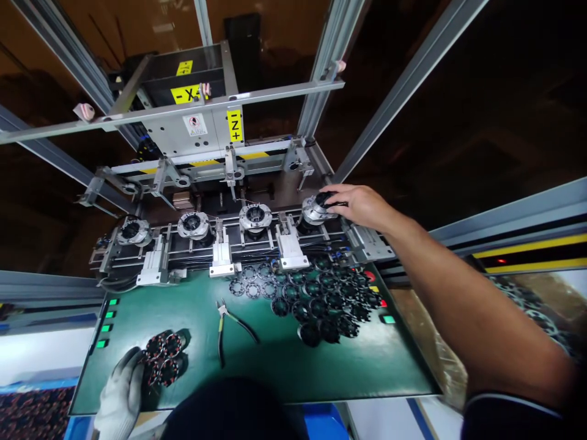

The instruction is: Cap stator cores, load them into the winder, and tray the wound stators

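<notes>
- At the far right of the machine, the person's bare right hand (364,206) has its fingers bent around a small black ring-shaped part (323,198), which sits on the round silver metal fixture (313,212) at the right end of the row. The fingers look closed on it; released askew, I think the part could end up seated crooked.
- That hand is also near the thin grey metal arm (304,179) hanging off the yellow-and-black striped beam (202,164); if the beam dropped with the fingers there, I'd fear for the knuckles.
- The left hand (121,391), in a greyish-white fabric glove, rests at the near left against four black rings with small red marks (161,359). Its fingers lie together, slightly bent; from here I can't tell whether they grip one. A careless sweep could scatter that little group.
- On the green-topped bench (358,373), metal pliers with slim yellow-green and black handles (222,311) lie spread in the middle, where a passing sleeve might catch them.
- The crowded batch of plain dark rings (316,304) reaches close to the square green button (387,319) on the right; one nudge might shove rings against it and press it by accident.
</notes>
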Tool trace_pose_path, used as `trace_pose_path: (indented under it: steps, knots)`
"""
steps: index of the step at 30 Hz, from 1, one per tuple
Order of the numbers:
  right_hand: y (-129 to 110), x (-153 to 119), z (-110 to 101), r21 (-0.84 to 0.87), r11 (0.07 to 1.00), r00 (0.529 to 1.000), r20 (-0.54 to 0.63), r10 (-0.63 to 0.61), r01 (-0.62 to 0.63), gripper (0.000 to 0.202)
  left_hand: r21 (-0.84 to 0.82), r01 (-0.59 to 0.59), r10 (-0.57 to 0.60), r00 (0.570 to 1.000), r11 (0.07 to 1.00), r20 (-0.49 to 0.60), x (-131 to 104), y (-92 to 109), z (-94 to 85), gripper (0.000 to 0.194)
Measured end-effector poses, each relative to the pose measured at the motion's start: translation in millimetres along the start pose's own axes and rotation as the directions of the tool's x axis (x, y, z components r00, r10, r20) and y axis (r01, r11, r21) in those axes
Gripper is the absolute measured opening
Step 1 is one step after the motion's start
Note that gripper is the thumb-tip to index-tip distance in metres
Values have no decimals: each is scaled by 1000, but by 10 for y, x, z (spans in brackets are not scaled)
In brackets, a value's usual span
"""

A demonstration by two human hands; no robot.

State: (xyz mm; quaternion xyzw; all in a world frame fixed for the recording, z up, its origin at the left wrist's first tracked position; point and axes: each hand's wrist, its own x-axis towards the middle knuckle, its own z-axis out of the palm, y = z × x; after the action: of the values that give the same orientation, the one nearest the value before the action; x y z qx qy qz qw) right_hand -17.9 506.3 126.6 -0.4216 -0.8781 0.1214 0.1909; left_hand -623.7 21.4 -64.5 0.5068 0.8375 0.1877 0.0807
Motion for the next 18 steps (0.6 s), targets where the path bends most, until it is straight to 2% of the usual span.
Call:
trace_pose_path:
  steps: [7,10,13,18]
  knots:
    - [70,60,31,-50,999,995,96,-4,9,15,164,29,-55,987,986,154,19,-1,-21,58]
    - [92,47,16,-70,997,996,91,-8,14,21,167,-4,-21,989,986,147,11,-19,-31,57]
    - [88,-8,3,-125,992,999,35,-18,22,32,144,-28,9,991,989,132,-5,-21,-25,55]
    - [53,-140,113,-162,986,999,29,-26,31,53,104,11,-19,997,994,80,-15,91,-21,51]
